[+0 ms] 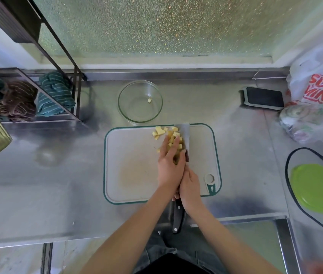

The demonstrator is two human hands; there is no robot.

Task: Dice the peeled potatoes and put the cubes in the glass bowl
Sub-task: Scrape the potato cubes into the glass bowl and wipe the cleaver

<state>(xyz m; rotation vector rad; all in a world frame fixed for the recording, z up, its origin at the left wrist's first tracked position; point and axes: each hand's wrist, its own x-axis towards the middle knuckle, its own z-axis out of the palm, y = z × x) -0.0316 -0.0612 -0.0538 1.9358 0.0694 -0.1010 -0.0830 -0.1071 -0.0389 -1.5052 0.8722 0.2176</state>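
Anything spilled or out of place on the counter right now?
Nothing spilled. The potato cubes are all on the cutting board, gathered between the left hand and the knife blade. One cube sits in the glass bowl.

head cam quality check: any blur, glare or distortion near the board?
Head view: wide-angle bending curves the counter edges; left hand and potato cubes on the cutting board are motion-smeared; glass bowl stays legible; soft sheen on the steel counter, no harsh glare.

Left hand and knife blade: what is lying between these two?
In the head view, yellow potato cubes lie between the left hand and the knife blade, over the cutting board.
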